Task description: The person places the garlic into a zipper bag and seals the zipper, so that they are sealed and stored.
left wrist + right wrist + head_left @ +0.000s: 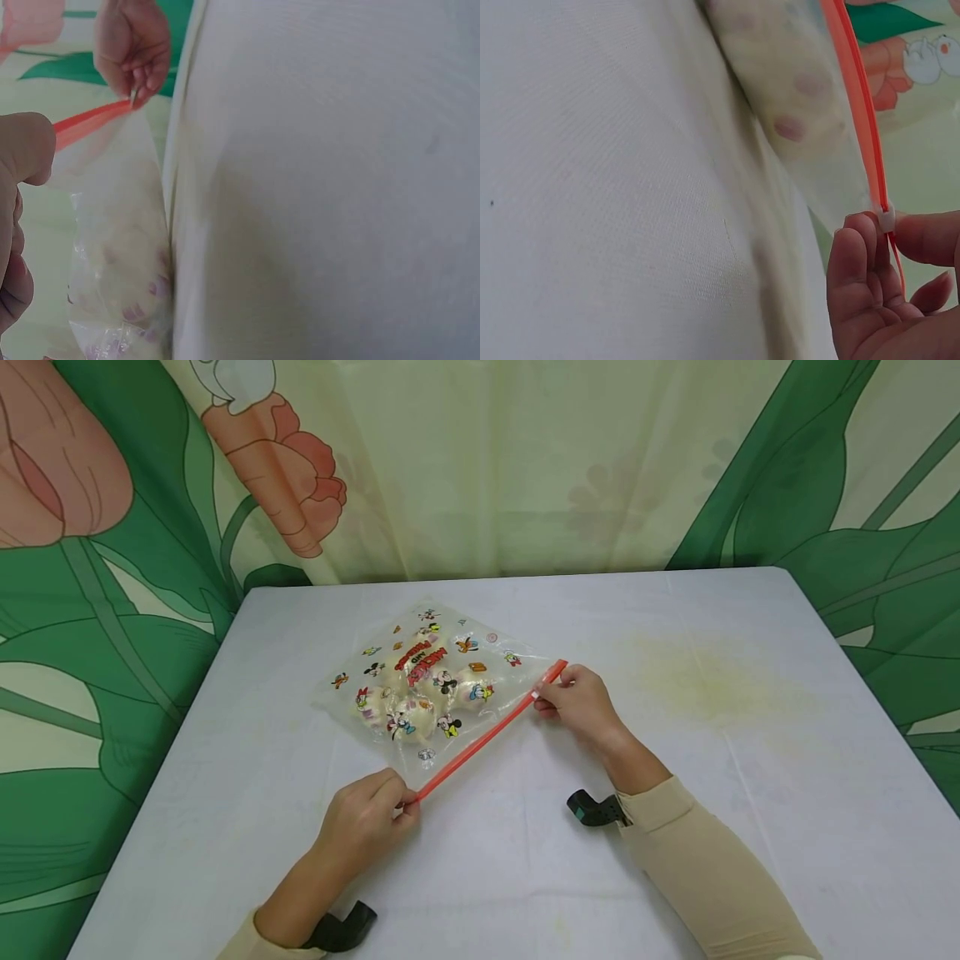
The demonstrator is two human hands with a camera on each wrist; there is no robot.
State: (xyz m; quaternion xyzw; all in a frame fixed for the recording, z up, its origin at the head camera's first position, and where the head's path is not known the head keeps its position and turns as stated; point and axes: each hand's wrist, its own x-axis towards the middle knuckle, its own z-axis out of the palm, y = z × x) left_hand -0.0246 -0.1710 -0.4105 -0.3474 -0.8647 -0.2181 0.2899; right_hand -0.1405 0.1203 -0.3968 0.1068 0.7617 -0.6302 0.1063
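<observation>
A clear zip bag [480, 647] printed with cartoon figures lies tilted on the table, its red zip edge [480, 742] toward the person. Several pale, rounded pieces [415, 714] show through the plastic; their kind is blurred by the print. My left hand [367, 818] pinches the near-left end of the red strip between thumb and fingers. At the other end, my right hand [581, 706] grips the small white slider [886, 220] between thumb and fingertips. A short tail of red strip extends past the slider in the right wrist view. The strip runs straight between both hands.
A white cloth covers the table [750, 693], with a faint yellowish stain [697, 681] on the right side. Behind it hangs a curtain [480, 468] with leaf and flower prints. Black wrist cameras [341, 928] sit at both sleeves.
</observation>
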